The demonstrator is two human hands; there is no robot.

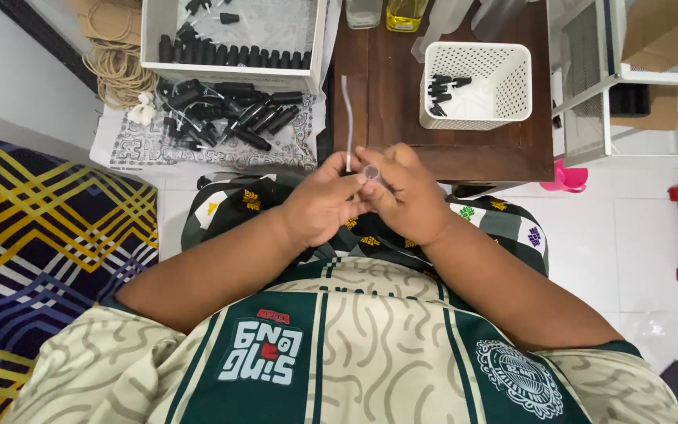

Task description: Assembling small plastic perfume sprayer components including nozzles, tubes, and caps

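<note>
From the head camera we look down on our left hand (319, 206) and right hand (402, 196), pressed close together over our lap, just in front of the brown wooden table (386, 94). Our left hand pinches a small black pump cap, mostly hidden in the fingers, whose thin clear dip tube (348, 118) stands up over the table edge. Our right hand closes around a small clear bottle (371, 172), its round mouth facing us. We judge both pieces light; the tube bends easily, so we hold the cap itself, and the smooth bottle by its body. A white perforated basket (512, 59) sits well apart.
</note>
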